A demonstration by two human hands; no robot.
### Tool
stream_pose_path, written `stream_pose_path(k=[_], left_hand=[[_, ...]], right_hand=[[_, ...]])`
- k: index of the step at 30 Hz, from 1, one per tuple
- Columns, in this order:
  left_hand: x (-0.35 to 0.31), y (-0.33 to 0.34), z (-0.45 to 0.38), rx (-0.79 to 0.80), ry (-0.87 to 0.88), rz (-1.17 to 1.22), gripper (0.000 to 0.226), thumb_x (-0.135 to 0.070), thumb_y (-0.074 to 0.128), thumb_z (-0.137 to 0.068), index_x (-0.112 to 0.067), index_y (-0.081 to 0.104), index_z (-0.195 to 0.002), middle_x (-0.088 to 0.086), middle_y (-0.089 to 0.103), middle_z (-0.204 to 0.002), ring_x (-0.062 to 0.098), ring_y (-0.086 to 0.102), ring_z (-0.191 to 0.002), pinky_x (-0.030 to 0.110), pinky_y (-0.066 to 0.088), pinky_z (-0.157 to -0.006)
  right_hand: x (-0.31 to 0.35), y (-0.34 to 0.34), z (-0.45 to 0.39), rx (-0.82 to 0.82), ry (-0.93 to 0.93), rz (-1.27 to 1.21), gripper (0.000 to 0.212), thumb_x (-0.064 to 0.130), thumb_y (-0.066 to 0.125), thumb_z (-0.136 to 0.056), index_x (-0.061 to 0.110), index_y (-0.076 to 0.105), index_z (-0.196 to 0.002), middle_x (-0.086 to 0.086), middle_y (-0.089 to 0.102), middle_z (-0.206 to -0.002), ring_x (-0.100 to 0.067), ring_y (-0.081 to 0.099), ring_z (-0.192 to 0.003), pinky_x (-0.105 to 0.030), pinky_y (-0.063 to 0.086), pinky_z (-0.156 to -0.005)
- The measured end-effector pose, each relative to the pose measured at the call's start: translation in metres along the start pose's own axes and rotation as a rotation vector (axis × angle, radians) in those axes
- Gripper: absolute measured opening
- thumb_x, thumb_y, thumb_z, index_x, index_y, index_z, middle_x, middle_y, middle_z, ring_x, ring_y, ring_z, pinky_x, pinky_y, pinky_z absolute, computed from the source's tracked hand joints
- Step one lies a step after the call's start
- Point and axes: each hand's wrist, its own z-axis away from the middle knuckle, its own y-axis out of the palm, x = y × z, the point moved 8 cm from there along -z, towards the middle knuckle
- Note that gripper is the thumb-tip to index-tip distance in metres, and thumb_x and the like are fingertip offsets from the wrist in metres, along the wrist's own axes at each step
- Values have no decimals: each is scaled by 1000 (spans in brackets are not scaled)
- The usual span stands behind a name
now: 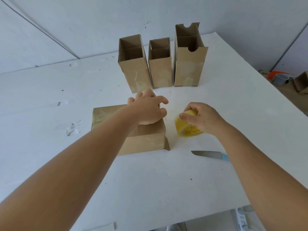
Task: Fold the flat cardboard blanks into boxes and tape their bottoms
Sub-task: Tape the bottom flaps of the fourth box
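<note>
Tape roll [188,124] is gripped by the right hand [202,120]. The box [141,140] lying on the counter [166,180] is pressed by the left hand [148,110], fingers spread.

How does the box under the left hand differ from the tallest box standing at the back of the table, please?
The box under the left hand lies on its side, while the tallest box stands upright with its open top up. The left hand rests on the lying box; nothing touches the tallest box. The tallest box has half-round notches in its upper flaps; none show on the lying box. Both are plain brown cardboard with traces of clear tape.
</note>
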Motion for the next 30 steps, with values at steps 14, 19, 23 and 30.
stream_pose_path(k=[14,19,23,30], left_hand=[[-32,7,-40,347,227,172,41,-32,74,-78,-43,61,-115,-14,64,-114,12,56,-113,39,38,-108],[-25,14,-38,415,242,261,36,-29,70,-79,-50,59,-107,-18,71,-101,8,60,-109,37,38,-107],[-24,17,-31,432,263,326,35,-24,65,-86,-43,58,-113,-22,73,-93,6,61,-105,33,39,-105],[-28,40,-19,369,325,449,34,-8,59,-89,-28,63,-115,-11,75,-92,-5,59,-62,19,44,-71]], right_hand=[[-17,-1,16,-122,50,61,18,40,55,-91,25,63,-95,4,56,-92,-17,54,-91,-25,38,-70],[-23,-8,30,-253,44,25,31,35,49,-95,17,58,-120,-1,57,-113,-16,51,-107,-24,37,-83],[-44,-3,53,-349,193,-30,26,32,43,-97,9,49,-110,-3,50,-110,-21,47,-106,-28,34,-82],[-91,27,96,6,398,450,41,14,49,-88,28,49,-127,-5,43,-130,-25,41,-118,-32,34,-95]])
